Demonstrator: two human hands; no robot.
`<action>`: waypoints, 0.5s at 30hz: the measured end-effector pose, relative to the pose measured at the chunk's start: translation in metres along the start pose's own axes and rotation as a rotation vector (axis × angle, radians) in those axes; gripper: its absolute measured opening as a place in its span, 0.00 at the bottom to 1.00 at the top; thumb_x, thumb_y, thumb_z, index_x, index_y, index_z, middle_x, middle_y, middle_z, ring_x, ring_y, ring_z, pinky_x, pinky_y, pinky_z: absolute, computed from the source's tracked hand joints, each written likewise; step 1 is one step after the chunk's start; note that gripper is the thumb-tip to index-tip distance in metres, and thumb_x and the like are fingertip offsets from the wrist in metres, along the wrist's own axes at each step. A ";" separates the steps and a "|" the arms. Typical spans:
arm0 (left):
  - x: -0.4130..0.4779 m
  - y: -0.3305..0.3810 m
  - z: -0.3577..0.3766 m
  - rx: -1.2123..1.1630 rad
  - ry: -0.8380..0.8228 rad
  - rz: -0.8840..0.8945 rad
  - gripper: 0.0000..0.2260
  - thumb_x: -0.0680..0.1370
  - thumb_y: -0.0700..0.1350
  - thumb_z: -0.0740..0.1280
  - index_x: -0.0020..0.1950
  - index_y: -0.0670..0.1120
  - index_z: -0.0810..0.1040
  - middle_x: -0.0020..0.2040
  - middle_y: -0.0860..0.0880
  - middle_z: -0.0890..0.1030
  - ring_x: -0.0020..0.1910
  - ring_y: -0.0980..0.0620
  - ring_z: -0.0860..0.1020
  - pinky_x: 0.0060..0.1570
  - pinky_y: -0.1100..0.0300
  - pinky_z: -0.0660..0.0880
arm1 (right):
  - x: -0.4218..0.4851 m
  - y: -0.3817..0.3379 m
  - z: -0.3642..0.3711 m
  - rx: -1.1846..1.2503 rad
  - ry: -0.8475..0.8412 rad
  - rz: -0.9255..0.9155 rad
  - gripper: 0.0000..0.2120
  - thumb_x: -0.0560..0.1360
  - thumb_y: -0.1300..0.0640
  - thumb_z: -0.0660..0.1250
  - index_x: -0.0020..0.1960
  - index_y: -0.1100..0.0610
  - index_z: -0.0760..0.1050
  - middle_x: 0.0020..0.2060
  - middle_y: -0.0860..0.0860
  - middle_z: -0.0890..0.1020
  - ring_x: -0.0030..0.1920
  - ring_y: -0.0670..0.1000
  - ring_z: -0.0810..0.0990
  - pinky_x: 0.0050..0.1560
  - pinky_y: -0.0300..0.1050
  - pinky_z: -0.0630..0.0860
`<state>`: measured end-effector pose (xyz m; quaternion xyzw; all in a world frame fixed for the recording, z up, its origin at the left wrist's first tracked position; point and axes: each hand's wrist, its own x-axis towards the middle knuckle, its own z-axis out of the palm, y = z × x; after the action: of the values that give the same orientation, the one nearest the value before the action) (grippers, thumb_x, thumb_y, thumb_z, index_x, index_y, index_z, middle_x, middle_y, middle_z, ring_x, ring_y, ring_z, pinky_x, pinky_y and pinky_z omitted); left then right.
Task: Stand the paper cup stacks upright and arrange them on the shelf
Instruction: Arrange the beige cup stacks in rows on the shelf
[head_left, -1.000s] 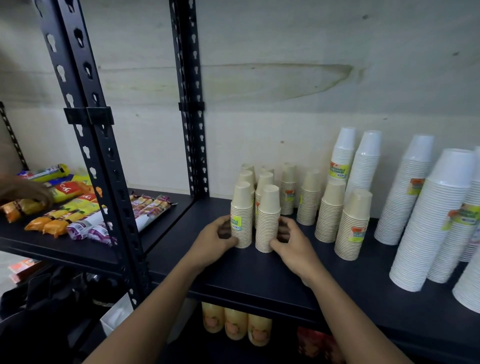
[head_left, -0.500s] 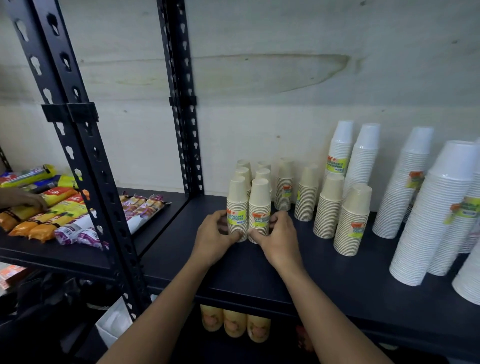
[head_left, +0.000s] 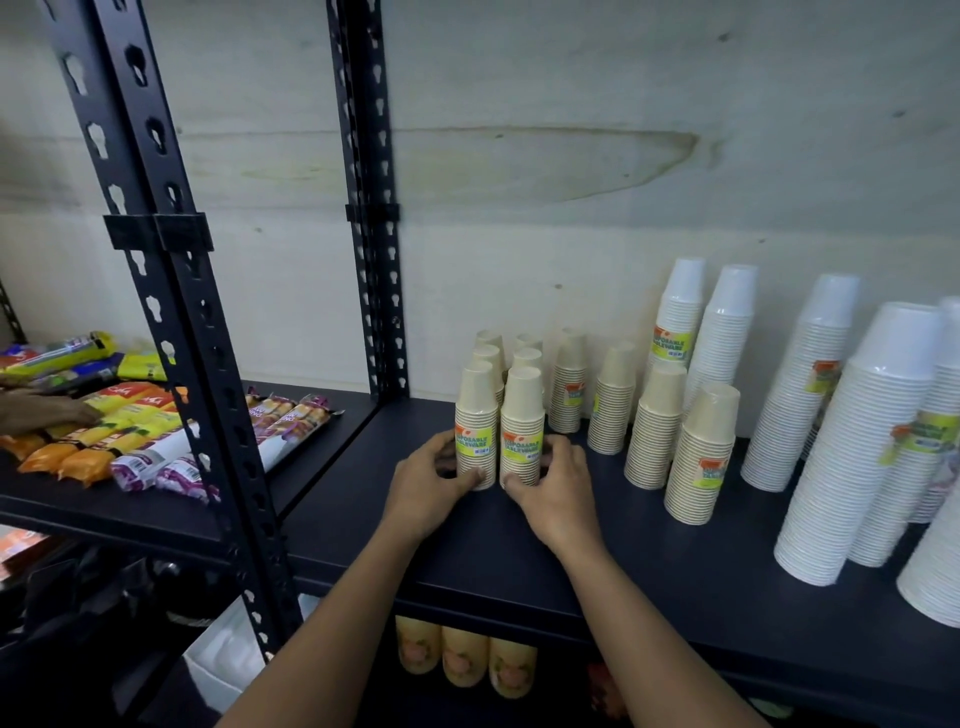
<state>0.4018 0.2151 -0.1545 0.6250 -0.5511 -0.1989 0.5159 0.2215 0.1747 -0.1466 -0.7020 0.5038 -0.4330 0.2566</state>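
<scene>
**A:** Head view: where do your hands sit?

**B:** Your left hand (head_left: 431, 483) cups the base of the left front stack (head_left: 475, 415) of beige paper cups. Your right hand (head_left: 558, 493) wraps the base of the right front stack (head_left: 522, 410). Both stacks stand upright and touching on the dark shelf (head_left: 519, 561), heading two rows that run back to the wall.

**A:** What does the next move turn on?

**B:** Their long axes run vertical, and each stack lies straight ahead of its own hand. I judge any nudge should come low, at the bases. The white cup stacks (head_left: 857, 441) stand well apart on your right.
</scene>
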 end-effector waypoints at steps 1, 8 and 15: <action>0.000 0.000 0.000 0.007 0.002 0.002 0.26 0.71 0.48 0.79 0.68 0.54 0.77 0.54 0.60 0.84 0.51 0.67 0.81 0.56 0.63 0.78 | 0.000 0.000 0.001 -0.004 0.009 0.005 0.30 0.70 0.51 0.78 0.67 0.53 0.70 0.57 0.50 0.70 0.56 0.48 0.75 0.53 0.44 0.75; 0.003 -0.001 0.000 0.089 0.015 0.002 0.25 0.70 0.51 0.79 0.66 0.52 0.79 0.53 0.58 0.85 0.51 0.64 0.82 0.55 0.62 0.78 | 0.001 -0.001 0.002 -0.020 0.019 0.020 0.28 0.71 0.48 0.78 0.65 0.53 0.69 0.58 0.50 0.71 0.56 0.50 0.77 0.54 0.49 0.77; 0.000 0.002 0.000 0.112 0.026 -0.014 0.24 0.69 0.54 0.80 0.64 0.55 0.80 0.51 0.60 0.85 0.49 0.68 0.81 0.49 0.71 0.74 | 0.000 0.000 0.003 -0.035 0.021 0.008 0.28 0.71 0.47 0.78 0.64 0.52 0.69 0.58 0.49 0.72 0.57 0.50 0.77 0.54 0.50 0.77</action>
<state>0.4010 0.2153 -0.1527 0.6591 -0.5505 -0.1632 0.4858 0.2239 0.1745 -0.1481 -0.6998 0.5168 -0.4304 0.2408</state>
